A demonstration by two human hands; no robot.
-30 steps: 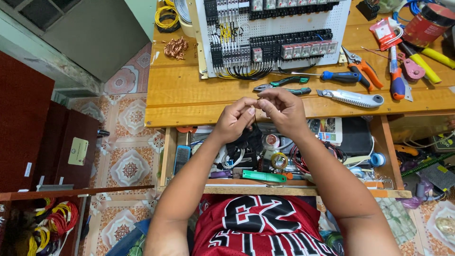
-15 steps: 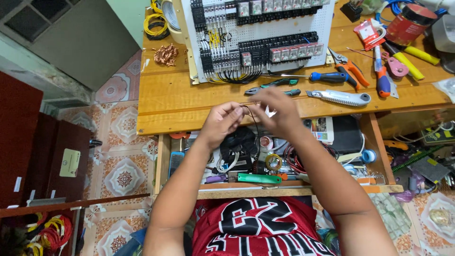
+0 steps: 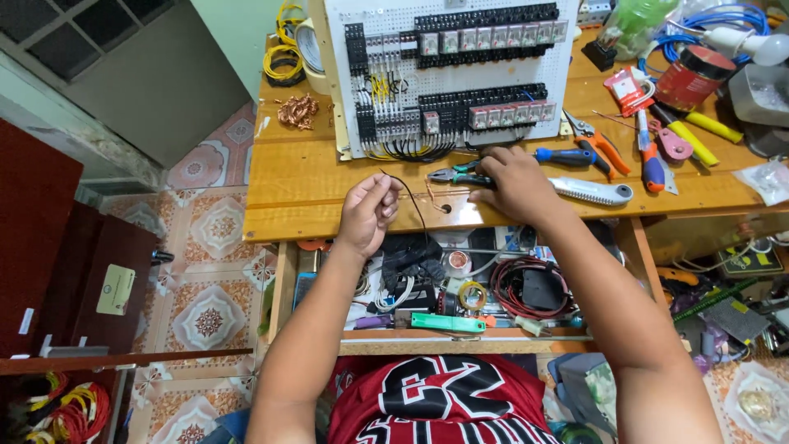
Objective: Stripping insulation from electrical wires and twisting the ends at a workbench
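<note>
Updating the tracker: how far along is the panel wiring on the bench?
Done: the white perforated panel carries rows of black terminal blocks, with black wires looped along its lower edge. In hand: the left hand pinches a thin black wire; the right hand rests on the green-handled pliers lying on the wooden table. Left: that wire is not yet on the panel. How many terminals remain unwired I cannot tell.

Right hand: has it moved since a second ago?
Yes. The right hand has left the left hand at the table's front edge and gone forward onto the green-handled pliers, closer to the white wiring panel.
</note>
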